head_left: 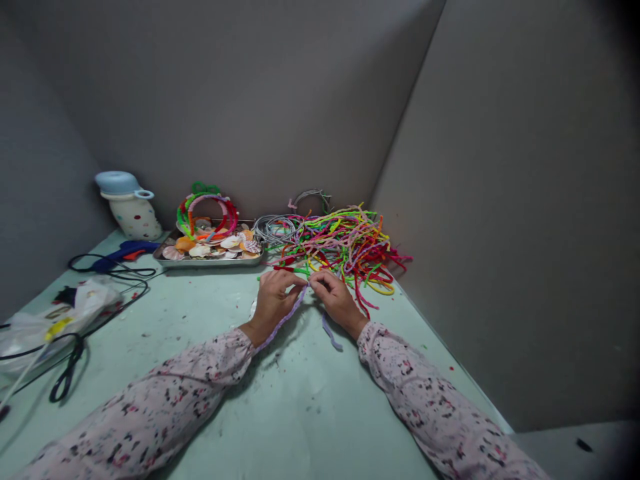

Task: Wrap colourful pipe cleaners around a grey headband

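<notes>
My left hand (276, 292) and my right hand (336, 299) meet over the table, thumbs and fingers pinched together. A purple fuzzy pipe cleaner (286, 319) runs from the pinch down along my left wrist; it looks twisted or braided. Below my right hand a loose lavender end (331, 335) hangs down; I cannot tell whether it is the same strand. The fingertips hide what lies between them. Just beyond my fingers begins a tangled heap of coloured pipe cleaners (345, 237), with red and green strands near my left knuckles.
Behind my hands, a metal tray (210, 264) holds seashells (231, 243) and wrapped colourful headbands (207, 200). Grey wire hoops (275, 229) lie beside it. At left are a spotted bottle (133, 212), a blue glue gun (123, 252), black cables and a plastic bag (95, 297). Grey partitions enclose the table.
</notes>
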A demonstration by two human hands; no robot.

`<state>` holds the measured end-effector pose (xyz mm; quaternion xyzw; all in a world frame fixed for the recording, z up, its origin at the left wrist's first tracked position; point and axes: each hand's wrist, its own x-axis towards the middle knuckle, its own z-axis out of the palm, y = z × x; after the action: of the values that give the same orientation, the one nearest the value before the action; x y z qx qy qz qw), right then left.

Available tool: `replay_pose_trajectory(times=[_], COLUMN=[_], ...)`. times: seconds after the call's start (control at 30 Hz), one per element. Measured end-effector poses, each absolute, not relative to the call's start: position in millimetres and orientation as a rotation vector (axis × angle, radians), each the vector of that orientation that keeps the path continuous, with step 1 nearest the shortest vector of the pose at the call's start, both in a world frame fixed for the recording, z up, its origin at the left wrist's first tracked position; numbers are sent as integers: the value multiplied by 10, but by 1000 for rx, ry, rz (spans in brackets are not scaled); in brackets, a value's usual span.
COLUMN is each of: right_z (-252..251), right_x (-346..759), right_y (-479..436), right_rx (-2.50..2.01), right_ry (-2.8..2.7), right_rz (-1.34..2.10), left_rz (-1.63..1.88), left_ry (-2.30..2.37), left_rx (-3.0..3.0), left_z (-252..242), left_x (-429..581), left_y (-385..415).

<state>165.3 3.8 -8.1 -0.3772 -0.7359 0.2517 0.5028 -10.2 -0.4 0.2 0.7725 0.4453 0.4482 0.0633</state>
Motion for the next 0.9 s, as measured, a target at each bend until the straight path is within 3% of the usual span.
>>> replay_pose_trajectory(times=[0.9], right_z=[-68], right_x=[1637], right_y=[24], right_rx=[-904], right_ry=[-1759], right_rz=[627], left_rz=[1408], left_ry=[1325], left_rx=[2320], left_z=[36], left_x=[-87], left_y=[-50])
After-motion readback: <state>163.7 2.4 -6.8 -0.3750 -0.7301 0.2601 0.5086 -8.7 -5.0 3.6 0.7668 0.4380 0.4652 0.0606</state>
